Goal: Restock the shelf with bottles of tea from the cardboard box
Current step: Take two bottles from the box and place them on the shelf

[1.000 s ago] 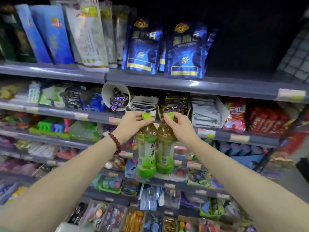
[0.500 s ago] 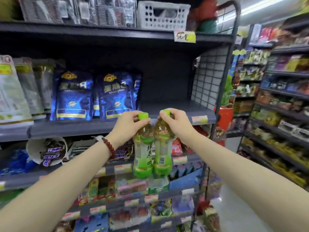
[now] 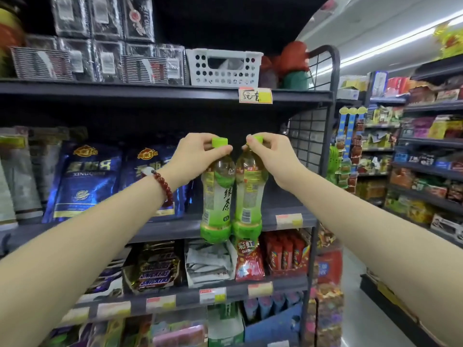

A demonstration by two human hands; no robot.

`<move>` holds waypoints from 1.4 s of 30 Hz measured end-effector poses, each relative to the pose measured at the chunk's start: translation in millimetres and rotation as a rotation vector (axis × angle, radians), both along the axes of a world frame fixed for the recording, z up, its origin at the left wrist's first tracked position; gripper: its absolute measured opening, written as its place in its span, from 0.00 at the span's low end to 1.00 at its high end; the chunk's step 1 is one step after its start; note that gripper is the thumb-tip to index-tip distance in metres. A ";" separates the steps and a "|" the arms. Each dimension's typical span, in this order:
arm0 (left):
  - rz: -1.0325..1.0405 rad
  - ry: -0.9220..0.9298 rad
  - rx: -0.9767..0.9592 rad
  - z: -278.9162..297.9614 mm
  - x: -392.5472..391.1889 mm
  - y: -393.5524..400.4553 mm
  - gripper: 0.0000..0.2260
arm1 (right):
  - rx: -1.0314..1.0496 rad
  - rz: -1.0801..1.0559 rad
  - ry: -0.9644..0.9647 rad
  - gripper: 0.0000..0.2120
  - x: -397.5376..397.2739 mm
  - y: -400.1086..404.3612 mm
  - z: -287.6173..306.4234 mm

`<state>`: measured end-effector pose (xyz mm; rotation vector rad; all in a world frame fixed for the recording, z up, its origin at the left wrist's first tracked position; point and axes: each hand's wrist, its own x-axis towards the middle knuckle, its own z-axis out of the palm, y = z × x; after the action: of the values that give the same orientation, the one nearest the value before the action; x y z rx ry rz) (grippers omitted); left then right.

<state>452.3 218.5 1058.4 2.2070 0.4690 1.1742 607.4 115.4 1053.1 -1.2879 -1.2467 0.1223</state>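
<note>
Two green tea bottles with lime caps hang side by side in front of the shelving. My left hand (image 3: 198, 156) pinches the neck of the left bottle (image 3: 216, 204) just under its cap. My right hand (image 3: 271, 156) pinches the cap and neck of the right bottle (image 3: 250, 196). Both bottles are upright and touch each other, their bases level with the front edge of the grey shelf (image 3: 175, 227). Behind them that shelf has a dark bare stretch at its right end. The cardboard box is out of view.
Blue snack bags (image 3: 85, 181) stand on the same shelf to the left. A white perforated basket (image 3: 223, 67) sits on the shelf above. Snickers bars (image 3: 155, 269) and red packets (image 3: 285, 251) fill the shelf below. A wire end panel (image 3: 310, 136) closes the right side; an aisle lies beyond.
Both hands have lifted the two bottles upward, from in front of the candy shelves to the level of the shelf with blue bags. My view has risen and turned right.
</note>
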 end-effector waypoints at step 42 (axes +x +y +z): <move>0.027 -0.154 -0.250 -13.0 63.2 70.9 0.20 | 0.049 -0.021 0.114 0.20 46.4 86.4 -15.5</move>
<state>515.5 289.4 1045.4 1.8888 0.5505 1.2178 653.8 201.8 1037.7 -1.2343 -1.1323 0.1469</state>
